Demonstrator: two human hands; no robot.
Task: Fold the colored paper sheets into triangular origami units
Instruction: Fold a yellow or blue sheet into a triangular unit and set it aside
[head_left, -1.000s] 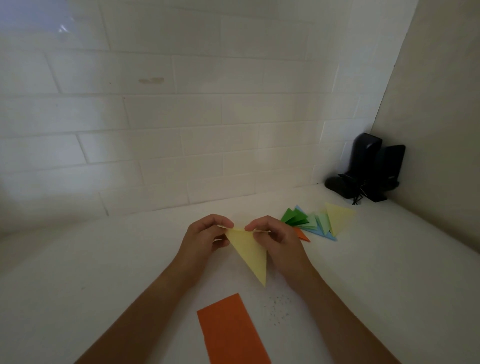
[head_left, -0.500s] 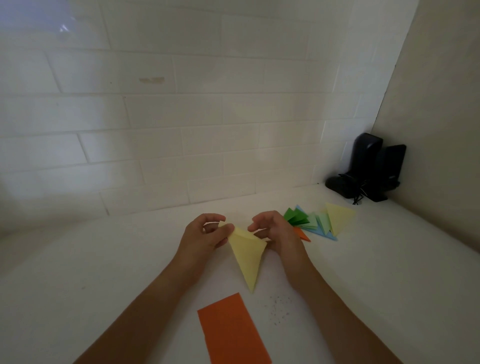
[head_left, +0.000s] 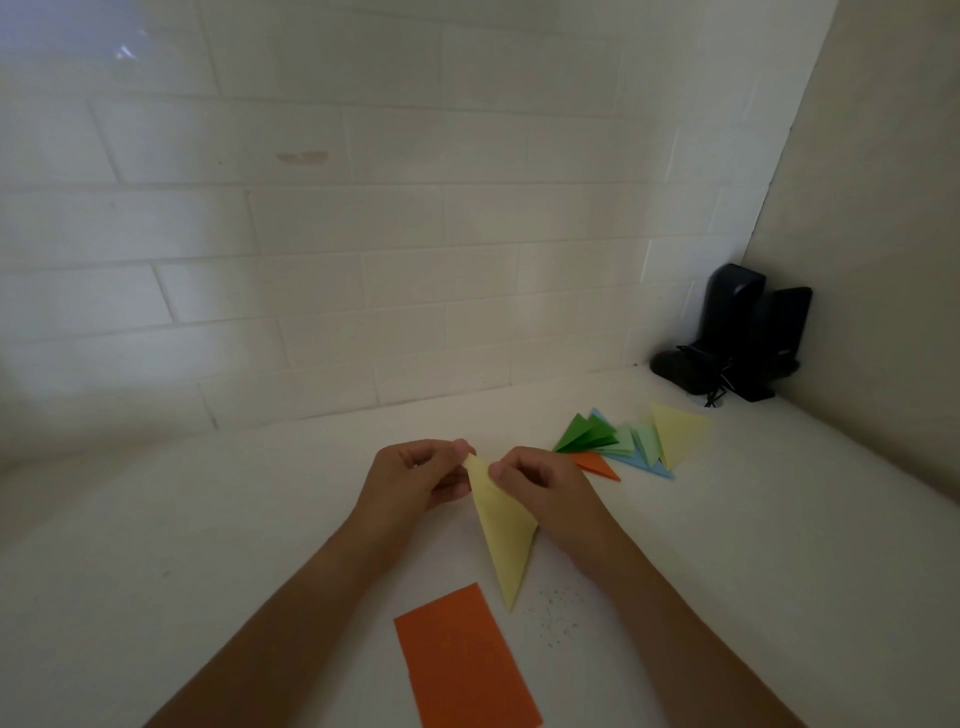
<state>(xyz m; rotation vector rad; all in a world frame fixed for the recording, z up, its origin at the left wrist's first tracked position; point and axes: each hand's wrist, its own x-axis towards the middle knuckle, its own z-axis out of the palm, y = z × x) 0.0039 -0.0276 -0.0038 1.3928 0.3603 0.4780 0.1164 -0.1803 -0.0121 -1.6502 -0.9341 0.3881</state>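
1. Setting: white counter (head_left: 156, 545) in a corner, backed by a wall of white brick-pattern tile (head_left: 363, 234); a plain beige side wall (head_left: 883, 260) closes the right side. Lighting is dim.
2. Left hand (head_left: 415, 480): fingers curled, thumb and fingertips pinching the top corner of a yellow folded paper (head_left: 506, 535).
3. Right hand (head_left: 540, 486): fingers curled, gripping the upper right edge of the same piece, just beside the left hand's pinch.
4. The yellow folded paper is held above the counter between both hands, a long narrow triangle with its sharp tip pointing down toward the near edge (fold layers are hard to make out from this angle).
5. Orange sheet (head_left: 465, 660): flat rectangle on the counter, near the camera, just beside the yellow tip, not touching it as far as can be seen.
6. Pile of finished triangular units (head_left: 631, 441): beyond the right hand, overlapping one another, in dark green, pale green, blue, orange and yellow.
7. Black device (head_left: 737, 338) with a trailing cord stands in the far right corner, against both walls.
8. A patch of small dark specks (head_left: 558, 616) lies on the counter right of the orange sheet.
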